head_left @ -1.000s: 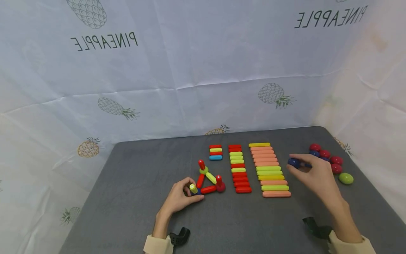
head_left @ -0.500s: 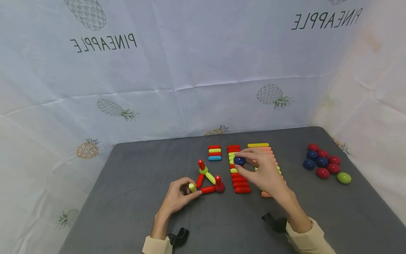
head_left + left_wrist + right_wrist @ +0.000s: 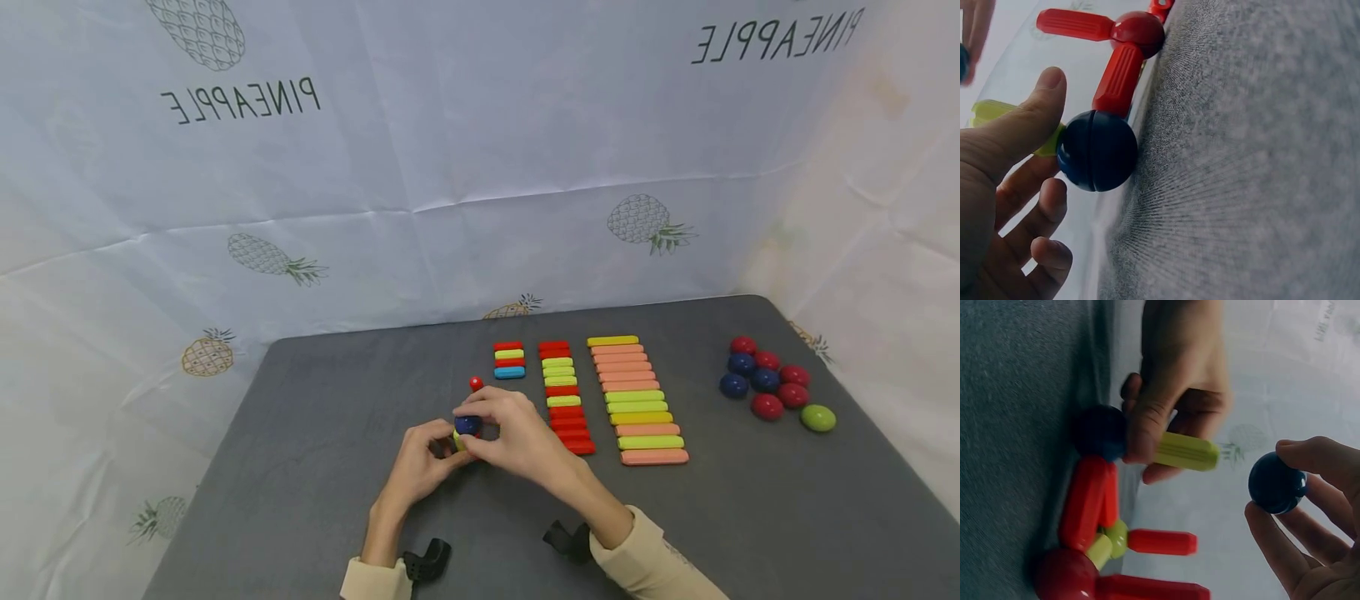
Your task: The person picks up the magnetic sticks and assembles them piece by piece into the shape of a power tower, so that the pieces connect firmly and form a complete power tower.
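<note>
My right hand [image 3: 521,433] pinches a dark blue ball [image 3: 1277,482] between thumb and fingers. In the right wrist view that ball is held apart from the tip of an upright yellow-green rod [image 3: 1186,451]. The rod stands on another blue ball [image 3: 1097,151], which rests on the table. My left hand [image 3: 415,462] grips the rod low, close to this lower ball. Red rods [image 3: 1084,503] run from it to a dark red ball [image 3: 1066,575] and a lime ball [image 3: 1117,539], forming a triangle. Both of those balls carry upright red rods. In the head view my right hand hides most of the triangle.
Right of the triangle lie a short stack of rods [image 3: 510,372], a column of red and lime rods [image 3: 564,402], and a column of longer rods [image 3: 647,419]. Red and blue balls [image 3: 765,380] and a lime ball [image 3: 817,418] sit at the table's right.
My right hand has carried the blue ball leftward from the group of balls, across the rod columns, to above the left hand. The left hand stays at the upright rod.
</note>
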Tool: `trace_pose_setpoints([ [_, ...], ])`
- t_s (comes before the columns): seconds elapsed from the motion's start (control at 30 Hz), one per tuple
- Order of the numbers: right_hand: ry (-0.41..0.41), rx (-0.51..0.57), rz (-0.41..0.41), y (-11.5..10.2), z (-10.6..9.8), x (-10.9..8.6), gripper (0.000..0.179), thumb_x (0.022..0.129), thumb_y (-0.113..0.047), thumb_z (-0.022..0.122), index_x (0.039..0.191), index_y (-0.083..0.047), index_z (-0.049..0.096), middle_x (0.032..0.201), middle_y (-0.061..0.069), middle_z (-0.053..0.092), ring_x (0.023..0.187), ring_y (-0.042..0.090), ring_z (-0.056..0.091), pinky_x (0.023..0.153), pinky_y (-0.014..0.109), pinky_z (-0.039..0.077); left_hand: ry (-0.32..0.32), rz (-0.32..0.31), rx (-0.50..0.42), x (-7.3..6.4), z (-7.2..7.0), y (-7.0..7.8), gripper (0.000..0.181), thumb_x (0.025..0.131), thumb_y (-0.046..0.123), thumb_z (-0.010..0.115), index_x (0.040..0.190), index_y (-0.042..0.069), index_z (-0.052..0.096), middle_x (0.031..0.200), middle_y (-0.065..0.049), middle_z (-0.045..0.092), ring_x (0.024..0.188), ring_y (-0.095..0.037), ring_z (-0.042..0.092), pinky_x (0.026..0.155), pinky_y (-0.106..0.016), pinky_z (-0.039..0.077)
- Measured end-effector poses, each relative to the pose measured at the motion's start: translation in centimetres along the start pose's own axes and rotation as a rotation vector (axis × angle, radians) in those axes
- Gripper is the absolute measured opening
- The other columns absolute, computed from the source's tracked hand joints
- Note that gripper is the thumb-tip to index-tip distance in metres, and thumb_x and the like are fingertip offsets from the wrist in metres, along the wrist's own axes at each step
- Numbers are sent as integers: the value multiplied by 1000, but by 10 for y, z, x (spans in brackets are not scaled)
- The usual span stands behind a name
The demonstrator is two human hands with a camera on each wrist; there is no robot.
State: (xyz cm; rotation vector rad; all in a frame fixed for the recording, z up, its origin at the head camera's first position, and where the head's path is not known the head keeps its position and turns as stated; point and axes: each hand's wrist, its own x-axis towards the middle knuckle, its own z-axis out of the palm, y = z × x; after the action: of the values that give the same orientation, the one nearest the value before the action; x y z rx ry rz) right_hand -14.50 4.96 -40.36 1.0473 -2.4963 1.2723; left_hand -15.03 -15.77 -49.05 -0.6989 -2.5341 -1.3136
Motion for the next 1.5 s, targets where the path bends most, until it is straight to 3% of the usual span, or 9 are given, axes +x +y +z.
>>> trace_pose_setpoints([
  [0.33, -41, 13, 18, 6, 17, 4, 26, 88, -7, 78, 114, -2, 76, 111, 9, 72, 85, 17, 68, 68, 21, 54, 33, 83, -18, -1, 2, -3, 13, 80, 8, 87, 81, 15, 76, 68, 1, 64, 60, 1, 52, 53, -21, 48],
  [0.63, -98, -4, 22, 5, 20, 5, 30, 89, -8, 79, 118, -5, 75, 113, 8, 69, 92, 19, 67, 73, 29, 58, 13, 56, -50, -3, 0, -3, 11, 82, 8, 85, 81, 15, 78, 67, 0, 66, 59, 3, 53, 53, -21, 49],
  [0.8, -79, -29, 14, 2, 9, 1, 34, 89, -12, 80, 122, -8, 74, 116, 8, 69, 95, 19, 66, 70, 25, 56, 5, 27, -65, -3, 0, -3, 11, 82, 11, 86, 81, 16, 76, 69, 0, 69, 59, 3, 53, 53, -21, 48],
  [0.9, 30, -64, 8, 5, -16, -8, 34, 87, -15, 82, 120, -10, 75, 114, 7, 71, 95, 19, 67, 70, 23, 55, -8, -28, -73, -2, -1, -1, 13, 81, 18, 88, 80, 19, 75, 70, 2, 68, 59, 2, 54, 54, -21, 48],
  [1.0, 183, -145, 48, 21, -55, -23, 32, 84, -12, 84, 115, -10, 77, 109, 7, 74, 97, 20, 67, 73, 27, 55, -31, -97, -76, -1, -2, 1, 15, 79, 23, 89, 82, 19, 74, 72, 3, 68, 61, 1, 55, 57, -21, 48],
  [1.1, 327, -289, 131, 49, -100, -48, 28, 83, -8, 84, 110, -6, 78, 104, 11, 75, 94, 27, 68, 73, 35, 57, -59, -138, -67, 0, -5, 3, 18, 79, 24, 89, 84, 20, 72, 74, 2, 66, 62, 1, 55, 58, -20, 48],
  [1.23, 446, -466, 290, 90, -155, -92, 26, 82, -5, 81, 107, 0, 77, 104, 24, 72, 89, 39, 67, 68, 43, 53, -88, -159, -47, 1, -7, 4, 20, 79, 22, 89, 88, 19, 71, 79, 0, 67, 63, 0, 55, 59, -20, 48],
  [1.37, 446, -555, 485, 123, -196, -139, 29, 85, -7, 76, 112, 6, 73, 111, 36, 66, 96, 51, 60, 69, 52, 47, -134, -214, -4, 0, -7, 3, 28, 78, 28, 90, 92, 18, 69, 77, 1, 63, 65, -3, 54, 60, -20, 45],
  [1.5, 321, -620, 682, 147, -223, -179, 42, 86, -15, 76, 115, 13, 66, 106, 41, 63, 92, 53, 55, 66, 55, 45, -182, -274, 42, -1, -6, 3, 36, 76, 35, 91, 91, 15, 65, 72, 3, 57, 65, -5, 50, 60, -20, 40],
])
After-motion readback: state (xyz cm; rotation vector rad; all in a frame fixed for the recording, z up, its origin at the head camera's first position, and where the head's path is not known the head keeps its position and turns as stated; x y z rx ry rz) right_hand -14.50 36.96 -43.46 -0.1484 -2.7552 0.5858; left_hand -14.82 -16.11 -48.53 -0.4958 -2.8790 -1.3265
